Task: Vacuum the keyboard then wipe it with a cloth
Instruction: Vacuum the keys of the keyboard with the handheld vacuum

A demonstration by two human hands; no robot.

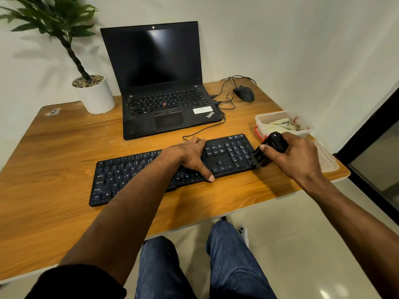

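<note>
Two hands: left hand (191, 155) flat on the black keyboard (151, 169); right hand (295, 156) gripping a boxy black vacuum (268, 151).

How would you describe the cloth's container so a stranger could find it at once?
Start at the wooden desk and go to its far right edge, past the black external keyboard. There stands a clear rectangular plastic tub holding a pale crumpled cloth. It is the only see-through object there.
</note>
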